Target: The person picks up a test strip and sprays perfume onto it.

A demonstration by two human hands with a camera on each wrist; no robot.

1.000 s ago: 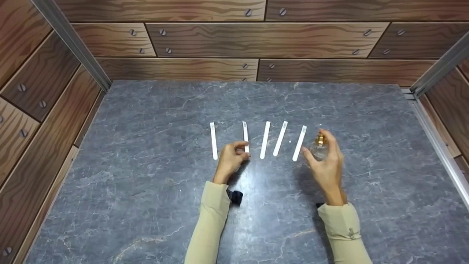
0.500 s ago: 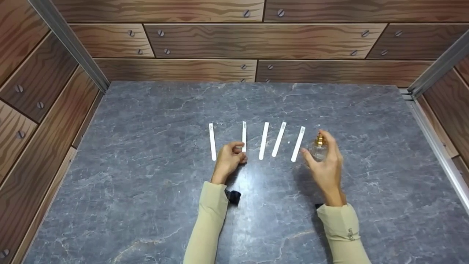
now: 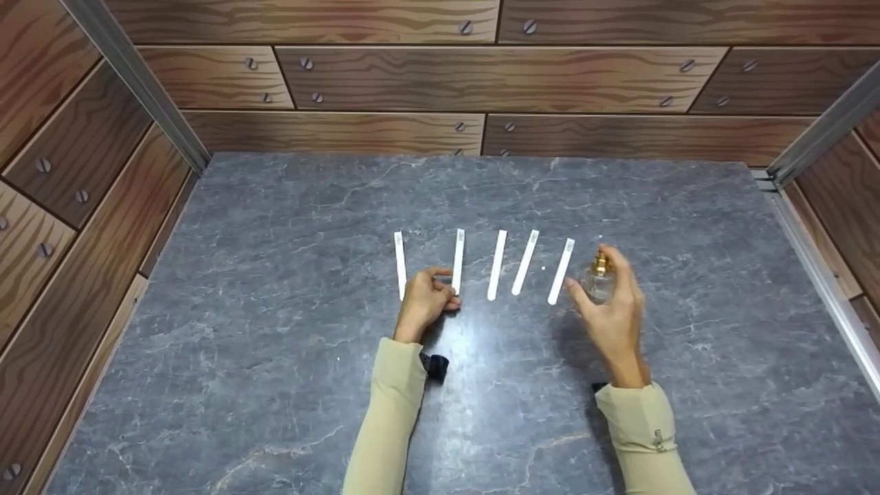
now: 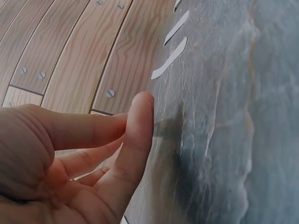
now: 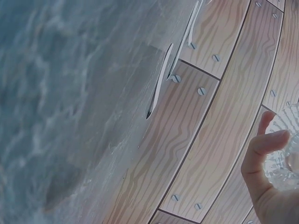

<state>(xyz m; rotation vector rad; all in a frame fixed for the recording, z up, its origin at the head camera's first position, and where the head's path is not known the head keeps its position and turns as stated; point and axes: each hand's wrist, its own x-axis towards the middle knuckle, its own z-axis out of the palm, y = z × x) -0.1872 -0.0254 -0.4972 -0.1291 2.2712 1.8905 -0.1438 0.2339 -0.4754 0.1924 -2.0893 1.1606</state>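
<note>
I'm at the stage of getting one paper strip off the tabletop [image 3: 275,227] for the bottle. My left hand [image 3: 425,302] sits at the near end of the second strip from the left [image 3: 458,260], fingers curled with thumb and forefinger closing on that end. In the left wrist view the thumb [image 4: 135,140] is beside the forefinger with no paper visible between them, so I'd say the pinch is probably only forming, not secure. The strip lies flat in its row, between the leftmost strip [image 3: 399,264] and the three others [image 3: 526,262] to its right.

My right hand [image 3: 612,309] grips the small clear glass bottle [image 3: 597,282] with the gold sprayer, held upright just beside the right end of the row. The right wrist view shows a fingertip against the ribbed glass [image 5: 285,149].

As I judge it, the next move calls for getting a nail or fingertip under the thin strip's near end, since it lies flush on the stone, then lifting it clear without knocking its neighbours. The bottle only needs to stay steady, nozzle turned toward the strip once raised.
</note>
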